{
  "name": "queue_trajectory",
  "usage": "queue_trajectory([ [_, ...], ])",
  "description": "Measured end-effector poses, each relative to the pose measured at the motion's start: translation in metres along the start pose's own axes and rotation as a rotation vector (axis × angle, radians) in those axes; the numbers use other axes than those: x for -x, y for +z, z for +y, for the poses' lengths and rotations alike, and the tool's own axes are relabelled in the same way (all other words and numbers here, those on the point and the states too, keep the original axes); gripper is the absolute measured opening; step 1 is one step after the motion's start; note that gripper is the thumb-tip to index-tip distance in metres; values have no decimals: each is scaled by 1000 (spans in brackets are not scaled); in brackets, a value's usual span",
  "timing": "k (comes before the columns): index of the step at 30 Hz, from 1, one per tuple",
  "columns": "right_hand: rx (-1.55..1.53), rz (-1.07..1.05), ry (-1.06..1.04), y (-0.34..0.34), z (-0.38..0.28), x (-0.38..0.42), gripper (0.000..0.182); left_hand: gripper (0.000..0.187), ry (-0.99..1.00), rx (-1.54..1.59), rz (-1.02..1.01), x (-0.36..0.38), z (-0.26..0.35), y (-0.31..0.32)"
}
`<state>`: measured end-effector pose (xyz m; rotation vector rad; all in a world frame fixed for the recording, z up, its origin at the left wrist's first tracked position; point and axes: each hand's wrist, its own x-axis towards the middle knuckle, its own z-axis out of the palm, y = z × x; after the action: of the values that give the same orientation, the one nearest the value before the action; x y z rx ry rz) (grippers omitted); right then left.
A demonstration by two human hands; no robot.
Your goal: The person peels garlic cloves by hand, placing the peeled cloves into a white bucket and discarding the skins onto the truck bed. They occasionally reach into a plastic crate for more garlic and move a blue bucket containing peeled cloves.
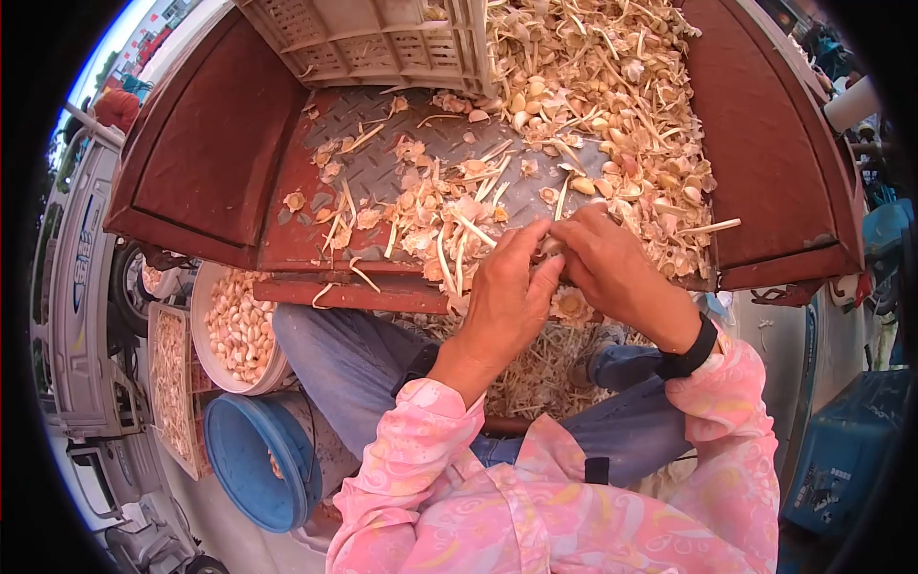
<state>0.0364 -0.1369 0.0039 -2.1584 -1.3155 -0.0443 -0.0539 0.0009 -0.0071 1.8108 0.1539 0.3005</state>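
My left hand [509, 295] and my right hand [622, 270] meet over the front edge of a red metal truck bed, fingers curled and thumbs close together. Between the fingertips a small piece of garlic [551, 247] shows, mostly hidden by them. Just beyond lies a heap of garlic cloves, skins and dry stalks [622, 124]. Left of my fingers, a smaller pile of peelings and stalks [430, 206] is spread on the tread-plate floor [368, 115]. A pale, flower-shaped husk [572, 304] shows under my hands.
A cream plastic crate [382, 53] stands tilted at the back left. At my left are a white bucket of cloves [198, 320], a blue bucket [234, 450] and a flat crate of peelings [156, 383]. Red side panels [215, 143] flank the bed. A grey vehicle [81, 268] stands farther left.
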Motion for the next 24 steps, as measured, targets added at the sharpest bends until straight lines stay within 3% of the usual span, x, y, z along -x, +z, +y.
queue_trajectory([
  [2,49,34,-34,1,-7,0,27,33,-115,203,-2,-4,-12,13],
  [7,151,118,-31,7,-17,0,25,29,-164,374,56,-1,4,14],
  [10,-110,201,17,8,-13,0,19,28,-206,456,33,2,1,13],
  [13,-461,247,205,3,-19,-4,15,29,-266,617,26,6,-1,10],
  [16,-454,128,318,-9,-10,-6,17,30,-319,870,-9,8,4,3],
  [17,-340,64,303,-11,-7,-4,16,31,-330,899,-17,9,8,-2],
  [19,-183,52,-6,-11,3,1,13,31,-324,944,-15,13,12,-15],
  [20,-105,43,-159,-9,4,2,11,31,-287,933,9,17,13,-24],
  [21,-126,125,-156,-12,-3,-2,8,31,-252,923,27,21,13,-35],
  [24,-57,333,88,-23,25,1,11,30,-53,591,410,41,14,-108],
])
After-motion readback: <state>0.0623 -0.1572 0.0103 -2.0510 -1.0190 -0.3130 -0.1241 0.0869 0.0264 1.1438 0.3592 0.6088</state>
